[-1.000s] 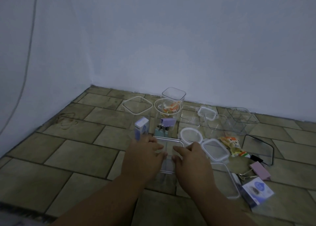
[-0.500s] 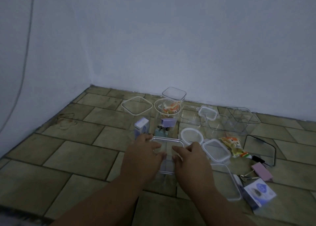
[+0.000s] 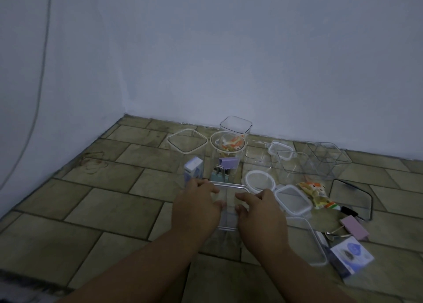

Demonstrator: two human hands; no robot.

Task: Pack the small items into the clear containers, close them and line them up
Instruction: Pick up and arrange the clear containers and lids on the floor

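On the tiled floor [image 3: 109, 202], a clear rectangular container [image 3: 226, 211] with its lid on lies between the two hands. The left hand [image 3: 196, 207] and right hand [image 3: 261, 211] press down on it from either side, fingers [image 3: 209, 188] spread flat across the lid rather than curled around anything. Just beyond the fingertips stands a tall round jar [image 3: 226, 158] holding clips; a round white lid [image 3: 259, 180] lies beside the right fingers. Farther right sits a pink binder clip [image 3: 354, 229].
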